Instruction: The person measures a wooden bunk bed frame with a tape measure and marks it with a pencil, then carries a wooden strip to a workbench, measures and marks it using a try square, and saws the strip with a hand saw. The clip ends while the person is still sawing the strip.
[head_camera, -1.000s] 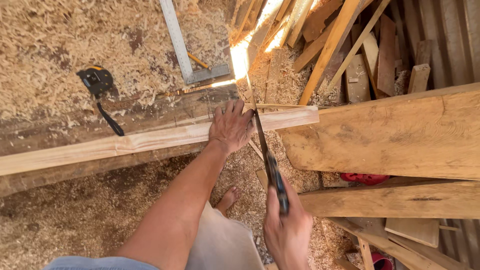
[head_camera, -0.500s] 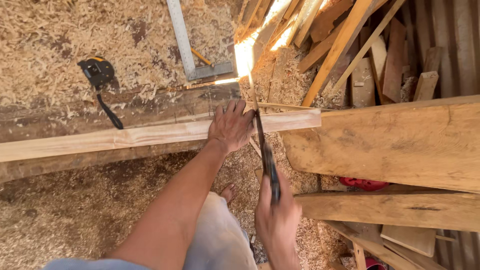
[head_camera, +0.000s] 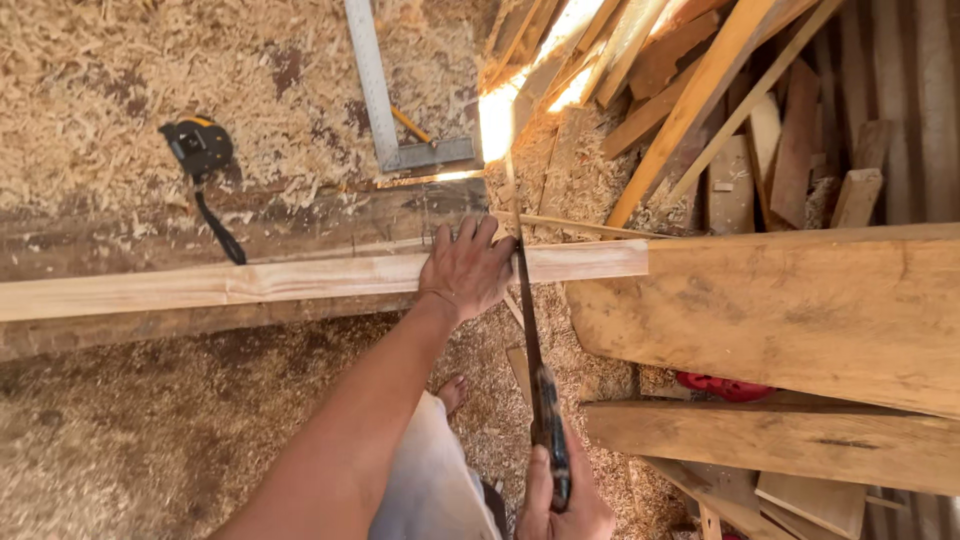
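Left hand (head_camera: 466, 270) flat, fingers spread, pressing pale wooden strip (head_camera: 250, 282). Right hand (head_camera: 560, 500) gripping handsaw (head_camera: 530, 330), blade across strip just right of left hand.

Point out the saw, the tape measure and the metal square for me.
saw (head_camera: 527, 320): head view, middle of the blade.
tape measure (head_camera: 200, 146): head view, on its black case.
metal square (head_camera: 368, 75): head view, along its long arm.

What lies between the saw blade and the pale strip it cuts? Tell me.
Nothing visible. The saw, gripped by the right hand, meets the pale wood strip directly, just right of the left hand pressing the strip down; the fingers sit close beside the blade.
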